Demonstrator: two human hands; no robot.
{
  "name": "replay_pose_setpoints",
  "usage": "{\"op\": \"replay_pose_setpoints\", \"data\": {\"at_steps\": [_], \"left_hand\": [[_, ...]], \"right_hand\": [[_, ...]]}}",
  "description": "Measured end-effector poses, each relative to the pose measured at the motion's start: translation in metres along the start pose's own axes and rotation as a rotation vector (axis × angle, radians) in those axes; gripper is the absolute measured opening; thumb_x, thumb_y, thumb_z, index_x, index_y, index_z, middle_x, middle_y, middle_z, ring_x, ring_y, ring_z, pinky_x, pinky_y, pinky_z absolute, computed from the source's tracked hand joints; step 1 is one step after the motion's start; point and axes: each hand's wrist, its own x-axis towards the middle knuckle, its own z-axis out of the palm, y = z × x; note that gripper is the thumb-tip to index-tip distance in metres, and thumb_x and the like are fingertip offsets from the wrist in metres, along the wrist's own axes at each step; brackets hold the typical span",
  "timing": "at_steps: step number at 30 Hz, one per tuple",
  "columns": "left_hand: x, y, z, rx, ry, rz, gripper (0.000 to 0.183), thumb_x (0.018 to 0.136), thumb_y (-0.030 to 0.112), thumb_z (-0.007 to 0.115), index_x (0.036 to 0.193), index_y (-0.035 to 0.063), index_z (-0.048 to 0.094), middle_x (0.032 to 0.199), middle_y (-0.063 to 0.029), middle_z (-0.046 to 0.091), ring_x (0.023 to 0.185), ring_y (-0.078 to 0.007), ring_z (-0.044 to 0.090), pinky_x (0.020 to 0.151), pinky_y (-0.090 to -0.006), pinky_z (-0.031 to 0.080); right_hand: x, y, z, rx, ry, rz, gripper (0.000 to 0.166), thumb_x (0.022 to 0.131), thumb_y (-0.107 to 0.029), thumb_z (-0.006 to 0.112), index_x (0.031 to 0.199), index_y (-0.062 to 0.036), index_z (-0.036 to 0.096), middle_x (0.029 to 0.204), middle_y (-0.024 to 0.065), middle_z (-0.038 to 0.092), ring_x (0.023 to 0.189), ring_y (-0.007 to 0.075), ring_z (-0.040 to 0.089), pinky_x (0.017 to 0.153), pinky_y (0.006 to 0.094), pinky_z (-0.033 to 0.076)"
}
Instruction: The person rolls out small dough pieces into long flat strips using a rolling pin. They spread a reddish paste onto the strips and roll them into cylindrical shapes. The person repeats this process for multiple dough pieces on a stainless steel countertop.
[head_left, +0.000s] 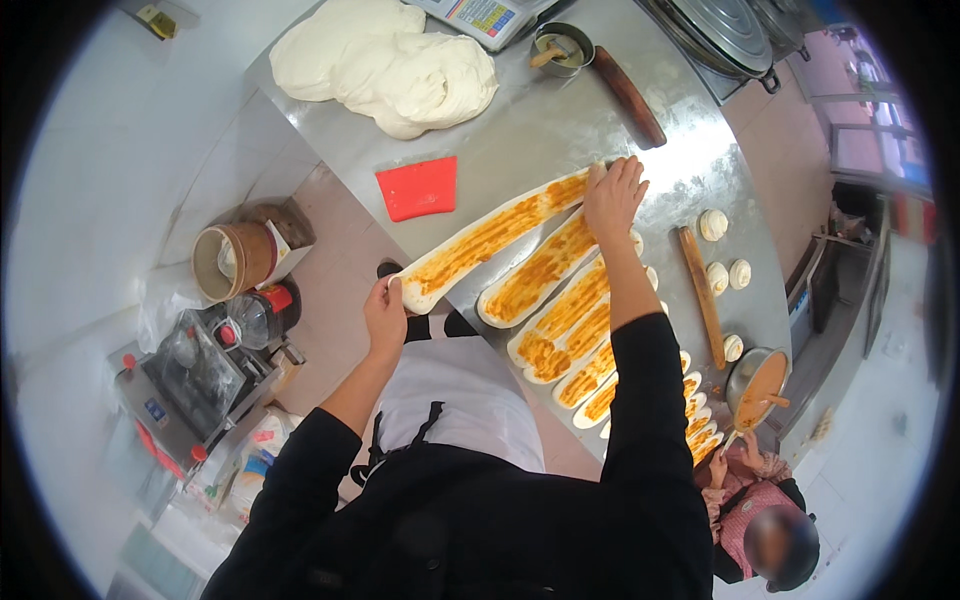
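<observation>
A long dough strip (495, 236), spread with orange-brown paste, stretches between my two hands. My left hand (386, 319) pinches its near end, held out past the table edge. At the far end my right hand (615, 196) holds the strip against the steel table, thumb on the dough and fingers extended over it; the dough beneath the palm is hidden. Just beside it lies another coated strip (540, 274). Several more coated strips (566, 330) are lined up to the right, partly covered by my right forearm.
A red dough scraper (418, 189), a large dough mass (390, 71), a digital scale (480, 16), a pot with a brush (574, 56) and rolling pins (628, 97) share the steel table (525, 127). Rolled dough pieces (713, 225) sit rightward. A co-worker (754, 502) stands by a paste bowl (757, 386).
</observation>
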Motion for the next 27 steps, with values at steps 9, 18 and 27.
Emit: {"op": "replay_pose_setpoints", "data": {"at_steps": [9, 18, 27], "left_hand": [[-0.002, -0.008, -0.009, -0.098, -0.046, -0.058, 0.030, 0.110, 0.022, 0.053, 0.122, -0.0032, 0.062, 0.095, -0.0109, 0.072, 0.074, -0.0157, 0.072, 0.061, -0.0306, 0.063], [-0.004, -0.005, -0.012, -0.129, -0.043, -0.081, 0.028, 0.110, 0.021, 0.052, 0.120, -0.0029, 0.062, 0.097, -0.0121, 0.072, 0.077, -0.0178, 0.073, 0.063, -0.0319, 0.064], [0.002, 0.000, -0.021, -0.232, -0.115, -0.177, 0.029, 0.109, 0.022, 0.052, 0.121, -0.0027, 0.060, 0.101, -0.0139, 0.071, 0.080, -0.0191, 0.074, 0.070, -0.0325, 0.064]], "right_hand": [[-0.087, -0.074, -0.019, 0.244, -0.036, -0.252, 0.069, 0.098, -0.036, 0.063, 0.149, 0.0056, 0.042, 0.159, 0.0351, 0.031, 0.153, 0.0490, 0.024, 0.123, 0.0630, 0.018], [-0.176, -0.154, -0.056, 0.488, -0.151, -0.402, 0.071, 0.100, -0.038, 0.062, 0.150, 0.0067, 0.037, 0.163, 0.0352, 0.024, 0.151, 0.0517, 0.024, 0.121, 0.0668, 0.018], [-0.188, -0.189, -0.062, 0.542, -0.201, -0.235, 0.065, 0.093, -0.020, 0.070, 0.149, 0.0009, 0.043, 0.153, 0.0284, 0.041, 0.146, 0.0462, 0.035, 0.117, 0.0599, 0.030]]}}
